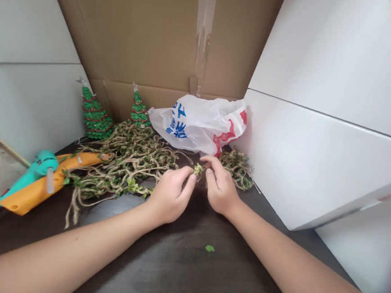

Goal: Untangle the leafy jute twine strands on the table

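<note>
Between the thumb and fingers of my left hand point(172, 192) is a small leafy green sprig point(198, 170); these fingers are closed on it. My right hand point(222, 187) is just to the right of the sprig, its index finger and thumb apart. I cannot tell whether its fingertips touch the sprig. A large heap of twine garland with green leaves point(130, 159) lies to the left of my hands. Behind my right hand is a smaller bundle of the same garland point(239, 166).
Two small green Christmas trees point(97, 115) stand at the back left, near a white plastic bag point(197, 119). A teal glue gun point(43, 165) rests by an orange holder point(36, 192). A loose leaf point(209, 248) lies on the dark table point(172, 271). Cardboard point(140, 34) and white panels point(339, 76) enclose the space.
</note>
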The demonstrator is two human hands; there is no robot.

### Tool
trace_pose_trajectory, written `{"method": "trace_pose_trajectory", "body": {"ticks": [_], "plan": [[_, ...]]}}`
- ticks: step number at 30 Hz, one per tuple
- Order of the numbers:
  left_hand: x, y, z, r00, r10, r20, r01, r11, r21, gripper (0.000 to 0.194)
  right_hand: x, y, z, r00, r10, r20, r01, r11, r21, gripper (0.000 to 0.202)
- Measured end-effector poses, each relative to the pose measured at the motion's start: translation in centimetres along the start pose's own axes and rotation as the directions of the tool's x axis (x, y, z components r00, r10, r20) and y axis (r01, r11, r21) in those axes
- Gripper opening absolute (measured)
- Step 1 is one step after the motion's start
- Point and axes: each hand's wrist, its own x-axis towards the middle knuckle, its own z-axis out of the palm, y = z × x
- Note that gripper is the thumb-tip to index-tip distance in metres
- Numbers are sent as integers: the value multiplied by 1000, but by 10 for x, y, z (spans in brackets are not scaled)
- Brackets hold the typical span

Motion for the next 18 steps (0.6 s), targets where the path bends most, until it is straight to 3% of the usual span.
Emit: {"method": "trace_pose_trajectory", "body": {"ticks": [3,7,13,18], "plan": [[1,-1,1,999,-41,-1,41,998,49,26,-1,-1,0,997,-80,-11,80,996,33,38],[1,-2,2,999,-34,1,34,997,70,24,-1,-4,0,978,-197,66,195,980,34,24],[1,-1,1,997,-77,17,73,981,182,22,2,-4,1,987,-156,36,158,986,-51,11],[0,1,1,997,-71,4,70,989,130,24,0,-3,1,986,-151,71,155,986,-64,8]]}}
